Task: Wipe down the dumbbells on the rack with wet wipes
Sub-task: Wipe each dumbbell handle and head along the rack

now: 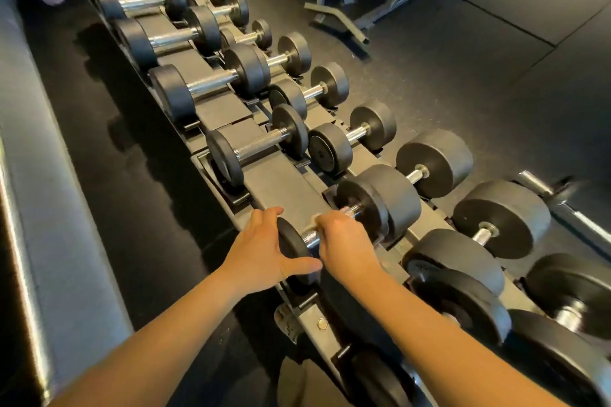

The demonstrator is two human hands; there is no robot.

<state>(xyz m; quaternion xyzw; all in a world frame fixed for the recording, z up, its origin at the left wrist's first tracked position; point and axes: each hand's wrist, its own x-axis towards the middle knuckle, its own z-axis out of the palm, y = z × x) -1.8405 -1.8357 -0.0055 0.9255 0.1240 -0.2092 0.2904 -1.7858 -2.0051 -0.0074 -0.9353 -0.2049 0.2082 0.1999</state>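
I'm in a gym. A long rack (281, 182) in front of me carries rows of black dumbbells (211, 82) with chrome handles, and a bench frame (335, 23) stands on the dark rubber floor (463, 69).

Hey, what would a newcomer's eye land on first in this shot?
The two bare hands at lower centre: the left hand grips the near head of a black round-headed dumbbell with a chrome handle, and the right hand wraps that handle over what looks like a white wipe. Behind them, the long dark rack of matching dumbbells runs diagonally to the upper left.
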